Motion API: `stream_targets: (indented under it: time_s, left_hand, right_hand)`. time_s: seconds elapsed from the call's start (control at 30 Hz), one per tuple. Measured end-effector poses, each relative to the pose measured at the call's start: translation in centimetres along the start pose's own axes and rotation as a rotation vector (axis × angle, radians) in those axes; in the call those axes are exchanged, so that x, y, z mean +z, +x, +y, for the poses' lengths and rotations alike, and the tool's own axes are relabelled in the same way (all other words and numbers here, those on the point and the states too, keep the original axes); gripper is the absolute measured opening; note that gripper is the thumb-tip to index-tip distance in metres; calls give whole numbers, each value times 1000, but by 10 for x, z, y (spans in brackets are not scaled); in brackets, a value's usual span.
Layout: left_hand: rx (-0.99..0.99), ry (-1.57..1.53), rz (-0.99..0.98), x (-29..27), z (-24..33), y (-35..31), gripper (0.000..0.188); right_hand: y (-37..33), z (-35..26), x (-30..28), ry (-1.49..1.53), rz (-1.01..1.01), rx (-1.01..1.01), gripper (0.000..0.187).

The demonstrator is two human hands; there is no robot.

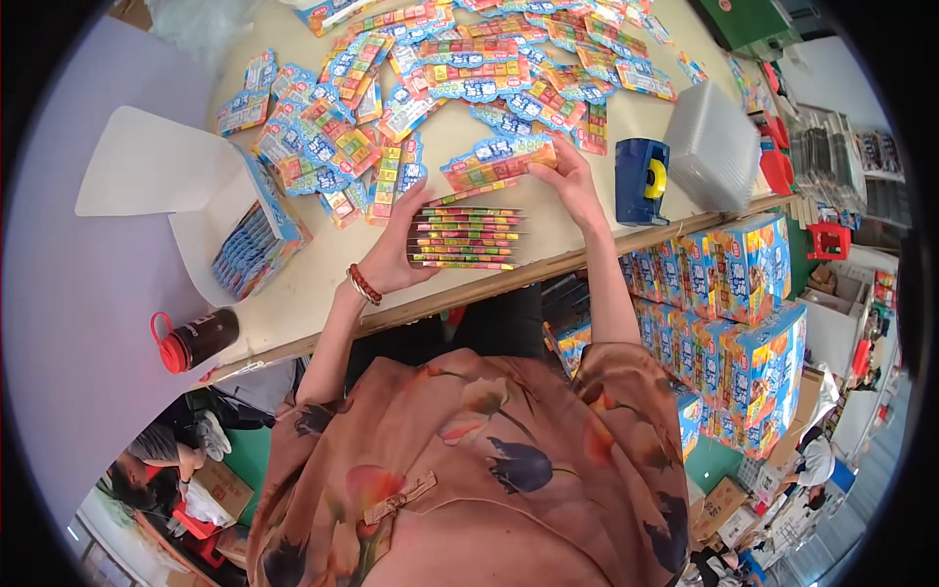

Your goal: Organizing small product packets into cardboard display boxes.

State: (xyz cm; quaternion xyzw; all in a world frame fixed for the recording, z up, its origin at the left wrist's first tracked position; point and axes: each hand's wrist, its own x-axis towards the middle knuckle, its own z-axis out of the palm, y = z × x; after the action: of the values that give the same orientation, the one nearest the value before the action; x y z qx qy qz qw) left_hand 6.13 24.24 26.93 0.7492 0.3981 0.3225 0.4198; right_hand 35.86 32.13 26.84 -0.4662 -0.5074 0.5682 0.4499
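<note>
My left hand (394, 256) is closed around the left side of a row of flat, colourful candy packets (468, 240), lined up with their thin edges showing. Between the thumb and fingers of my right hand (567, 184) is a single blue, orange and yellow packet (497, 162), tilted just beyond the far end of that row. Farther back, many loose packets of the same kind (337, 137) lie in an untidy pile. An open carton (201, 235) with a raised white flap stands to the left, partly filled with upright packets (252, 256).
Beside the pile on the right are a blue tape dispenser (638, 186) and a stack of clear plastic trays (719, 142). A dark bottle with a red lid (199, 339) stands at the table's left front corner. Filled printed cartons (729, 323) are stacked right of the table. Another person (156, 455) is at lower left.
</note>
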Motion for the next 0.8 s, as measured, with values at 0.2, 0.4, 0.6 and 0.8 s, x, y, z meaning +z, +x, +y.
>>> stream_targets:
  time_s: [0.2,0.4,0.6,0.8]
  left_hand:
    - [-133,-362,46,11,2,1,135]
    - [-192,-291,36,13,-4,0,136]
    - [-150,-314,52,19,2,-1,132]
    - [-150,-299,119,20,19,-9,127]
  right_hand:
    - [-16,12,-8,-280,-277,144,25]
    - [-52,-2,12,-178,-212,155,55]
    - [-83,16,63,-65,-35,-157,88]
    - [-73,-10,77,78,-2,-132,96]
